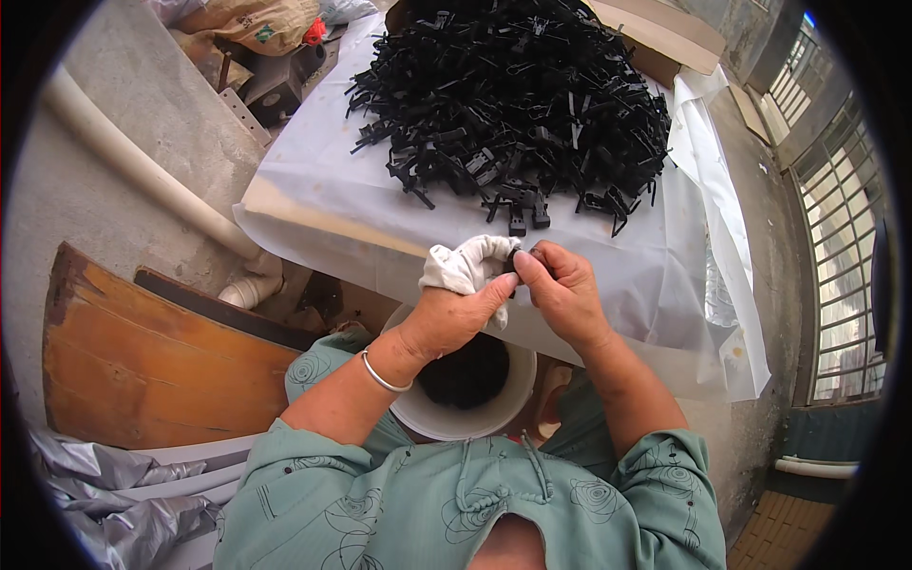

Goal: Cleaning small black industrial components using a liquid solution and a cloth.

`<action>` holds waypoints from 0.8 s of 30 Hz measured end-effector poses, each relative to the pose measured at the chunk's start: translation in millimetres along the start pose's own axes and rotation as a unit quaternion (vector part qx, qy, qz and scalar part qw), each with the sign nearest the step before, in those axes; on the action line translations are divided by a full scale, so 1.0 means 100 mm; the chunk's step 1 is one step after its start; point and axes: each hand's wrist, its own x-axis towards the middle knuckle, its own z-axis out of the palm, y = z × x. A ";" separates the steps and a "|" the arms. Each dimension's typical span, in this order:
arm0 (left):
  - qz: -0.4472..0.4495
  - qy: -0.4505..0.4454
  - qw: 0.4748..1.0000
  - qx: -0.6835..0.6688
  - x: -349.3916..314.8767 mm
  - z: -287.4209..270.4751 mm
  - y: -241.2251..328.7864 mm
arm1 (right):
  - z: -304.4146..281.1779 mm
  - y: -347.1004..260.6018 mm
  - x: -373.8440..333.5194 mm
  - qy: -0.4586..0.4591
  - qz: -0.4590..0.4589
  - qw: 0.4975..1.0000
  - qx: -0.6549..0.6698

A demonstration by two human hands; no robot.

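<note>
Between the fingertips of both hands is a small black plastic piece (515,258), mostly hidden by them. My left hand (461,290) is closed on one side of it, its fingers in a white cloth glove and its thumb bare. My bare right hand (567,290) pinches the other side with thumb and forefinger. Just beyond the hands, a large heap of black plastic buckle-like parts (532,114) with thin stems lies on the sheet-covered table (328,204). Beneath my forearms, a white bucket (408,418) stands between my knees with black contents (465,372).
A cardboard flap (665,28) rises behind the heap. An orange-brown wooden panel (161,361) leans at the left, near a pale pipe (161,176). Silvery sheeting (114,494) lies at lower left. Sacks (252,24) and metal parts (275,90) sit at far left; a barred window (841,256) is right.
</note>
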 end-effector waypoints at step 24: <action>0.162 0.123 0.930 0.306 -0.06 0.00 -0.03 | 0.30 0.06 -0.03 -0.003 -0.022 0.998 0.050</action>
